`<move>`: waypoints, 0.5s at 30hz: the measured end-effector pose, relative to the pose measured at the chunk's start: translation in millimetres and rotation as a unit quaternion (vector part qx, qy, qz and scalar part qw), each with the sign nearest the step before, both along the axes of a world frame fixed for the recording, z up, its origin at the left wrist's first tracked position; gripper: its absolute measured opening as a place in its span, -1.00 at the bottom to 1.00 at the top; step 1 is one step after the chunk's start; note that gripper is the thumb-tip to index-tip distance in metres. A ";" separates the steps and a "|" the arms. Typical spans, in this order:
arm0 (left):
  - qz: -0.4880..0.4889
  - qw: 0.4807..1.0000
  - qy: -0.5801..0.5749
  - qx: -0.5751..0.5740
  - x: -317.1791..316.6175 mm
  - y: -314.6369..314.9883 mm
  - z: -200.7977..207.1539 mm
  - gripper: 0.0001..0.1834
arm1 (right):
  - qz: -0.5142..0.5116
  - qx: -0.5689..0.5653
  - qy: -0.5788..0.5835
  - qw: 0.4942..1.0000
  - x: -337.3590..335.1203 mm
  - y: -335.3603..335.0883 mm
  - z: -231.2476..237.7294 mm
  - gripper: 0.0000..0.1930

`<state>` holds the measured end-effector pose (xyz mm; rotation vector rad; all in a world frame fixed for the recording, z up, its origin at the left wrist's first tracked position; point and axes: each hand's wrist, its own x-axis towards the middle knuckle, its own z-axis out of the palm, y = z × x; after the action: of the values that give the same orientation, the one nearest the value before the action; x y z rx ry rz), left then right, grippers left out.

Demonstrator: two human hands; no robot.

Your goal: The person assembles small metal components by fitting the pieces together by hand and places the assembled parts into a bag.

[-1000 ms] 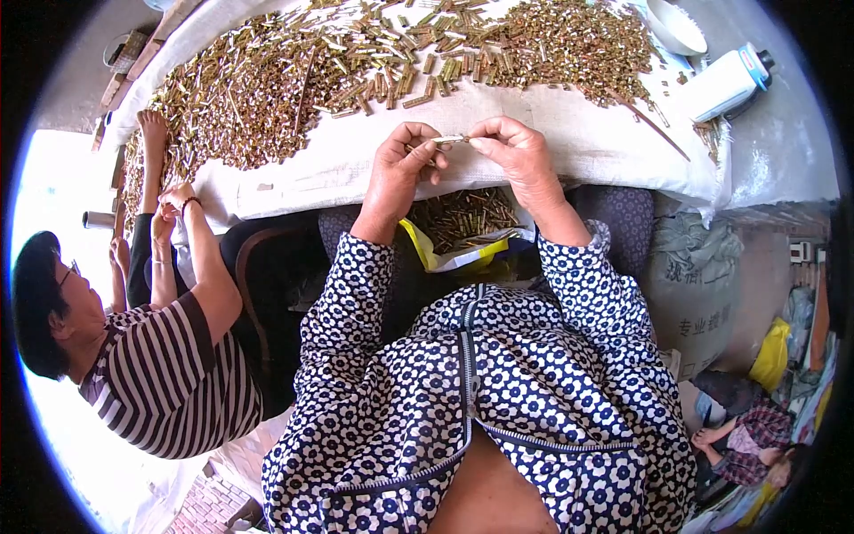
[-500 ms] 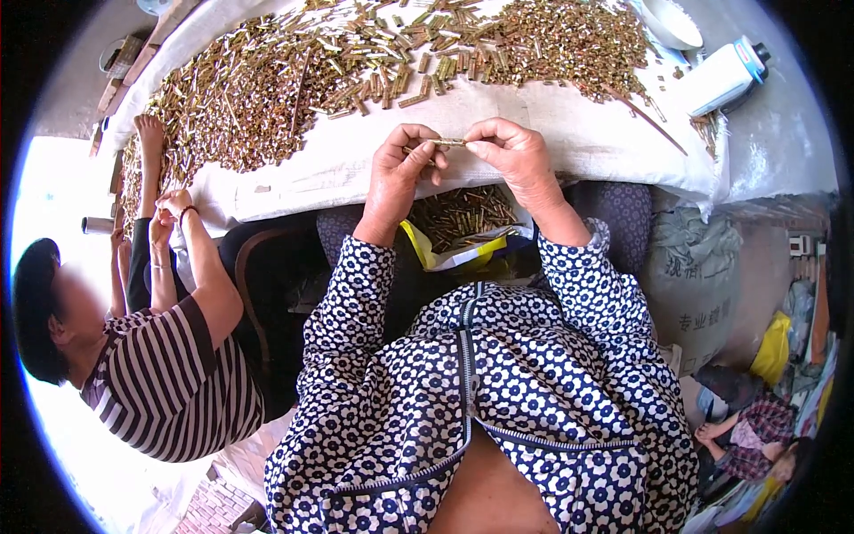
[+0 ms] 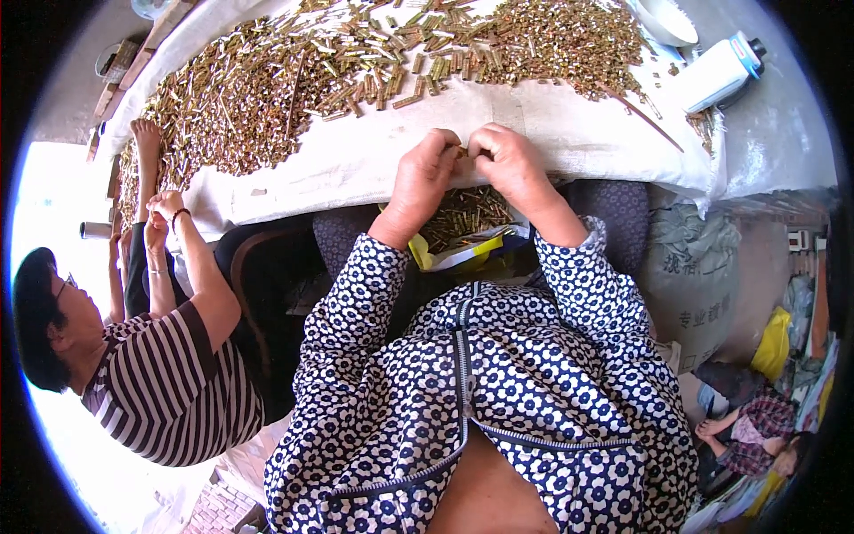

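My left hand [image 3: 423,174] and my right hand [image 3: 511,166] meet over the near edge of the cloth-covered table. Fingers of both are closed in a pinch around a small brass-coloured metal piece [image 3: 460,152], mostly hidden by the fingertips. Beyond them, a large spread of similar metal pieces [image 3: 231,116] lies on the white cloth [image 3: 356,153], with longer rectangular ones [image 3: 408,102] nearest my hands. Below my wrists, in my lap, an open bag with a yellow and white rim [image 3: 467,257] holds more slim metal pieces [image 3: 471,214].
A person in a striped shirt [image 3: 178,383] works at the left. A white bottle [image 3: 719,76] and a white bowl [image 3: 667,22] stand at the back right, near a thin stick [image 3: 645,120]. A large sack [image 3: 689,276] is to my right; another person [image 3: 756,436] sits lower right.
My hands have drawn together, the left one moving right, and the fingers now cover most of the metal piece that showed between them before. The striped-shirt person's head has shifted slightly.
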<state>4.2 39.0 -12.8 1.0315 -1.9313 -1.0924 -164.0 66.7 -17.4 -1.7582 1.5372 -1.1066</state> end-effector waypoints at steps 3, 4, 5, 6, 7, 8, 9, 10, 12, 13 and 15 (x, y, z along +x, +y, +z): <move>-0.004 0.993 -0.054 -0.107 -11.9 0.8 2.4 -0.90 | 0.008 -0.017 0.080 0.997 -1.4 1.5 6.7 -0.90; -0.013 0.980 -0.087 -0.176 -14.7 0.8 4.0 -0.88 | 0.009 -0.017 0.082 0.996 -3.9 1.5 5.2 -0.90; -0.023 0.979 -0.111 -0.172 -16.6 1.7 6.8 -0.85 | 0.002 -0.023 0.085 0.996 -7.7 0.2 2.1 -0.91; -0.022 0.978 -0.111 -0.173 -18.1 1.8 8.1 -0.85 | -0.004 -0.029 0.088 0.996 -11.5 -1.4 -0.9 -0.91; -0.022 0.977 -0.123 -0.174 -19.1 1.7 8.9 -0.86 | -0.020 -0.028 0.090 0.995 -15.6 -3.6 -3.1 -0.90; -0.023 0.975 -0.134 -0.173 -20.2 1.8 9.7 -0.87 | -0.020 -0.028 0.090 0.995 -19.2 -6.5 -4.0 -0.90; -0.023 0.975 -0.134 -0.173 -20.3 1.8 10.6 -0.87 | -0.065 -0.044 0.112 0.991 -22.2 -10.7 -5.1 -0.90; -0.022 0.975 -0.133 -0.178 -20.0 1.8 11.7 -0.87 | -0.110 -0.060 0.133 0.983 -26.4 -16.6 -6.7 -0.90; -0.023 0.974 -0.131 -0.182 -21.7 2.0 12.6 -0.88 | -0.108 -0.106 0.144 0.978 -41.0 -32.8 -13.9 -0.87; -0.022 0.968 -0.148 -0.199 -23.0 1.2 11.1 -0.88 | -0.136 -0.126 0.182 0.966 -45.0 -39.5 -15.5 -0.84; -0.019 0.962 -0.166 -0.217 -23.7 -1.3 11.6 -0.89 | -0.171 -0.150 0.239 0.944 -54.1 -53.6 -17.6 -0.76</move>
<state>-19.6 37.7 -1.1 0.9721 -2.3281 -0.4899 -218.1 13.1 -34.9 -2.1321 2.1227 -1.1823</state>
